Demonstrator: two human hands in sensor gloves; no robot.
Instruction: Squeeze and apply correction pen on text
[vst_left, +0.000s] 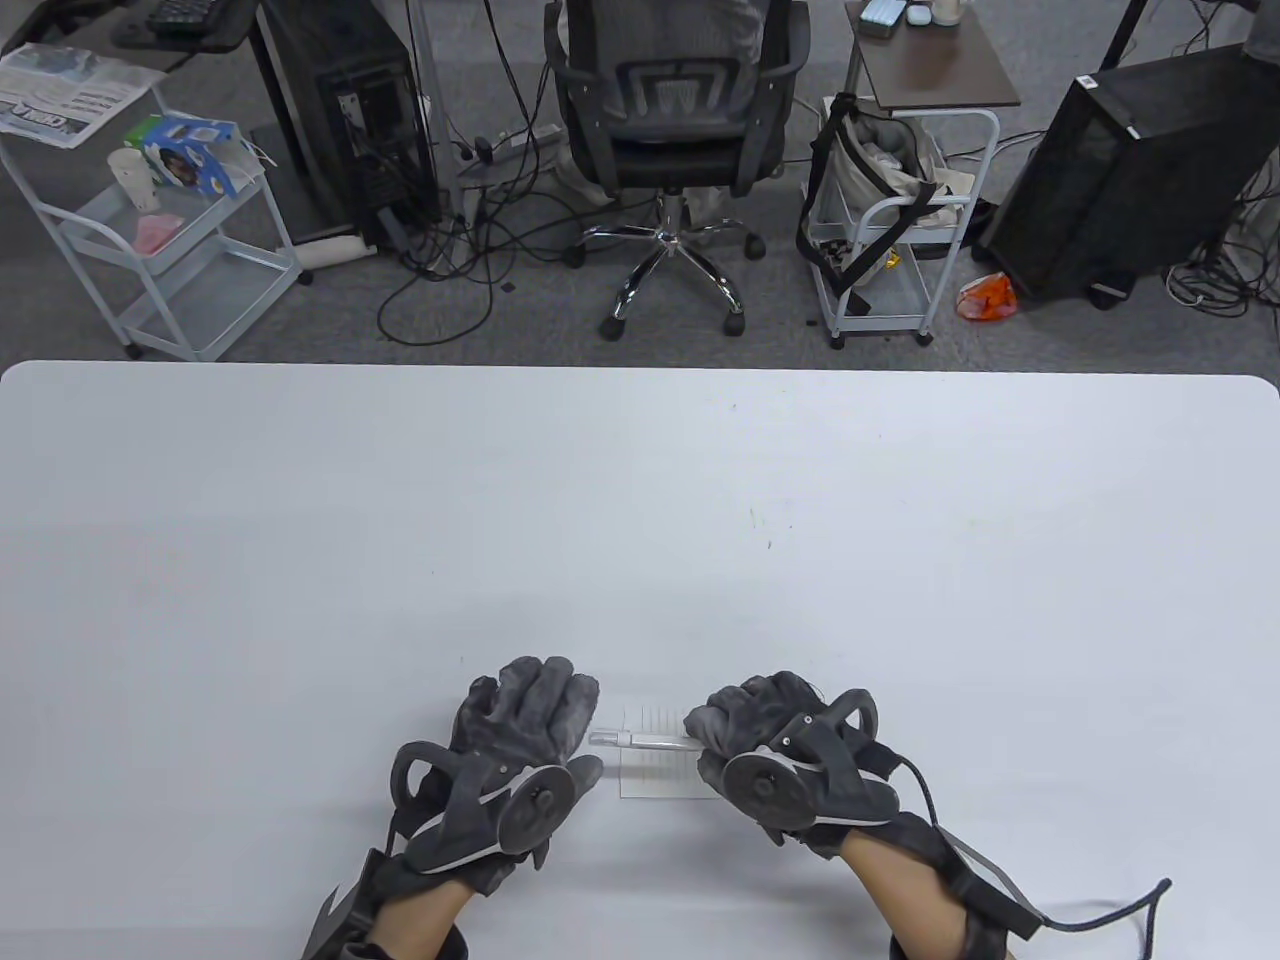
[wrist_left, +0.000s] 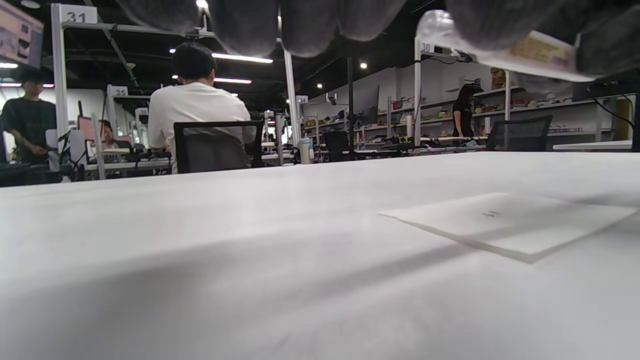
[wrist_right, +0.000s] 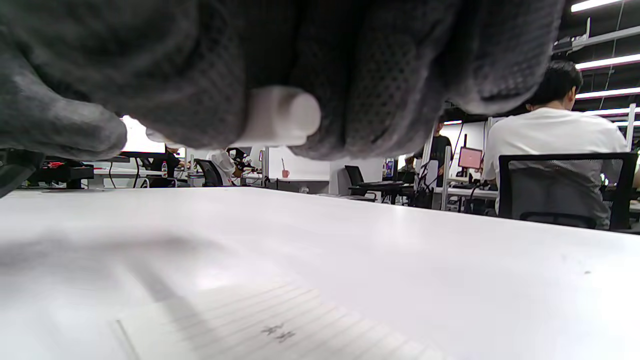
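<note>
A white correction pen (vst_left: 640, 740) lies level just above a small lined paper (vst_left: 655, 765) near the table's front edge. My right hand (vst_left: 745, 730) grips the pen's body in a closed fist. The pen's white end (wrist_right: 280, 117) shows between the fingers in the right wrist view. My left hand (vst_left: 535, 715) is at the pen's capped end (wrist_left: 437, 25), with fingers beside it; I cannot tell whether it grips the cap. The paper (wrist_left: 510, 225) carries a small dark mark of text (wrist_right: 278, 331), and the pen is above it, not touching.
The white table (vst_left: 640, 520) stretches far ahead of the hands. Beyond its far edge stand an office chair (vst_left: 675, 120), two wire carts (vst_left: 180, 250) and computer towers (vst_left: 1120, 170).
</note>
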